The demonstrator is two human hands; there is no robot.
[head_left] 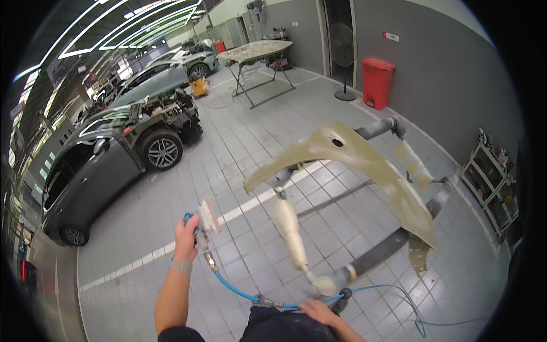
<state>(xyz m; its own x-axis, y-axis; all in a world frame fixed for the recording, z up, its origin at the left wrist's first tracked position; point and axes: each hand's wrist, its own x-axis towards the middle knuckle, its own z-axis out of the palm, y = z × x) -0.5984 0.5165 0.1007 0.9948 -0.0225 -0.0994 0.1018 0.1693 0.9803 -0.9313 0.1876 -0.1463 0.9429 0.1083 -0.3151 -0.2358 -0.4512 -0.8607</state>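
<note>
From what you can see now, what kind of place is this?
Most likely a car body repair workshop: a primed fender sits on a padded stand, a partly stripped grey car is parked nearby, and the left hand holds an air sander.

A single fisheye view looks down from the person's head across the tiled floor (239, 142). The forearms enter close at its lower edge, and straight lines bend toward the rim.
</note>
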